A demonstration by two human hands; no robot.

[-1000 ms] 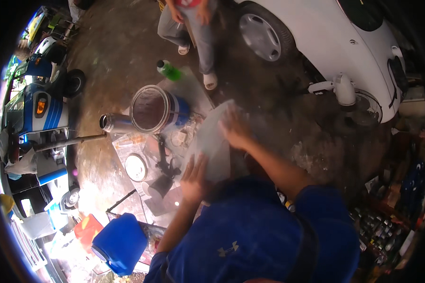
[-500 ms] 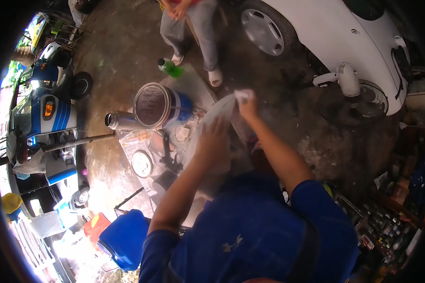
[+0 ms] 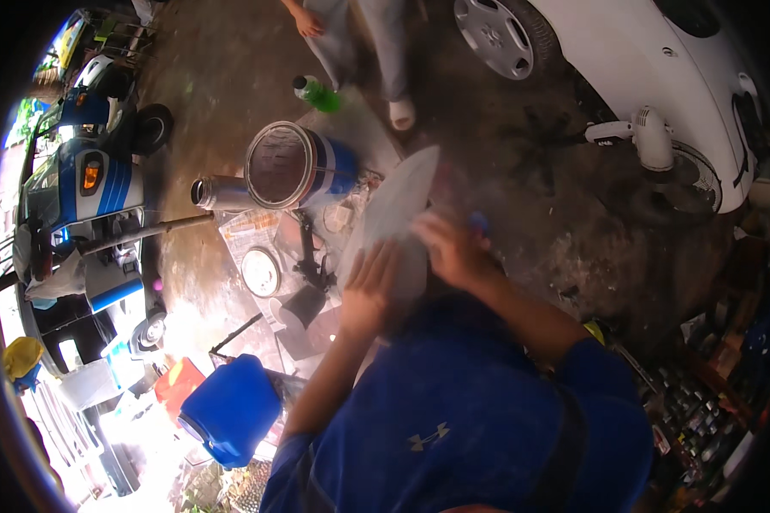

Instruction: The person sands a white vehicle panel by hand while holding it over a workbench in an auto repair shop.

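Pale curved panel [image 3: 395, 203], in front of the person. Left hand [image 3: 368, 291]: laid flat upon it, unclenched. Right hand [image 3: 453, 250]: at its right side, blurred; grip cannot be told. Bench [image 3: 370, 141]: newspaper-strewn; blue-and-white bucket [image 3: 335, 167], round lid [image 3: 260, 272]. Room: stained floor [image 3: 222, 94], white car [image 3: 607, 60], fan [image 3: 654, 141].

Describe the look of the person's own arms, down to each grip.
Short blue sleeves of a blue shirt cover the upper arms; the shirt has a dark band and a small pale emblem. The forearms are bare. The left grip and right grip, partly blurred, show no glove.
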